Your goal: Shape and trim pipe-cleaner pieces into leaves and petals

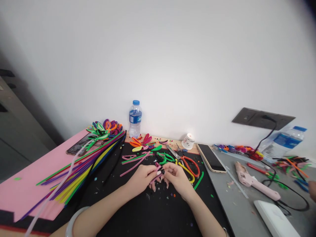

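Over the black mat (138, 214) my two hands meet, fingertips almost touching. My left hand (143, 177) is closed in a pinch on a pink pipe cleaner (157, 165) bent into a loop. A small black piece (162, 171) shows between the fingertips, and my right hand (177, 177) pinches at the same spot; fingers partly hide the work. Just beyond lie green pipe cleaner loops (165, 158) and cut pink pipe cleaners (134, 168). Orange-handled scissors (191, 164) and yellow-handled pliers (189, 173) rest to the right of them.
Long pipe cleaners (81, 171) lie across a pink sheet (27, 171) at left, beside a phone (79, 144). A water bottle (135, 120) and paper cup (188, 141) stand by the wall. At right are another phone (211, 158), a corded glue gun (256, 184) and another person's hand (312, 190).
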{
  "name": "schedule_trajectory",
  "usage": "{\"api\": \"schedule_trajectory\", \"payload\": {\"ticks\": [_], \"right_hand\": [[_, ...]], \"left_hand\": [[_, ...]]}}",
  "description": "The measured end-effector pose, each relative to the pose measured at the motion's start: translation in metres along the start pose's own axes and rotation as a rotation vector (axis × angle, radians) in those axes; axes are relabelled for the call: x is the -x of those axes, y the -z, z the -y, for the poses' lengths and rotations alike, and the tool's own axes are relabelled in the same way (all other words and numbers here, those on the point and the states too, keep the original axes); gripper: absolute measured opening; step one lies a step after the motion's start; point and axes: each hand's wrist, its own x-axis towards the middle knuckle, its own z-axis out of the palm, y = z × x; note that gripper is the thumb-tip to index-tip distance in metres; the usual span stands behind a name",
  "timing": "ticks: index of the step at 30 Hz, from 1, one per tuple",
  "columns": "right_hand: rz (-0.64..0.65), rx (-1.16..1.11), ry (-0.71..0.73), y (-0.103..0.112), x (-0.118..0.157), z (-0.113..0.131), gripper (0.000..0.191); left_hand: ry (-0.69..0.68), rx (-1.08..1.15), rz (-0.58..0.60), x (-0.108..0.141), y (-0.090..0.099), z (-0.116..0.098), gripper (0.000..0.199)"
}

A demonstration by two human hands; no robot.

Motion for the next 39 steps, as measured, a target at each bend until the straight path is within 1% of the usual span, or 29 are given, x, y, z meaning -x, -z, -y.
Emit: {"api": "schedule_trajectory", "payload": {"ticks": [7,11,17,19,21,23,25,28,33,36,39], "right_hand": [[0.002,-0.048,-0.021,0.004,0.0,-0.001,0.015],[0.04,-0.03,-0.036,0.006,0.0,0.001,0.013],[0.116,0.007,0.004,0.01,-0.002,-0.001,0.012],[0.147,-0.001,0.011,0.009,-0.002,-0.002,0.014],[0.152,0.02,0.011,0.008,-0.001,-0.004,0.018],[0.124,0.078,0.021,0.006,-0.001,-0.006,0.017],[0.054,0.152,0.052,0.003,0.0,-0.009,0.016],[-0.007,0.232,0.071,0.0,0.0,-0.01,0.021],[-0.046,0.25,0.054,-0.002,-0.001,-0.01,0.029],[-0.048,0.259,0.05,0.0,-0.001,-0.012,0.029],[-0.046,0.278,0.055,0.001,0.0,-0.012,0.027]], "left_hand": [[-0.012,-0.045,0.033,0.0,0.0,0.002,0.032],[-0.01,-0.053,0.04,0.001,0.0,0.001,0.032],[-0.039,-0.114,0.055,0.001,0.001,0.0,0.034],[-0.057,-0.144,0.054,0.001,0.002,0.001,0.034],[-0.07,-0.178,0.063,0.001,0.002,0.002,0.035],[-0.075,-0.205,0.077,0.002,0.002,0.004,0.033],[-0.055,-0.218,0.092,0.001,0.001,0.007,0.032],[-0.069,-0.27,0.087,0.001,-0.001,0.01,0.032],[-0.068,-0.251,0.089,0.001,-0.002,0.006,0.028],[-0.055,-0.231,0.093,0.002,-0.001,0.004,0.025],[-0.053,-0.208,0.1,0.002,-0.002,0.006,0.024]]}}
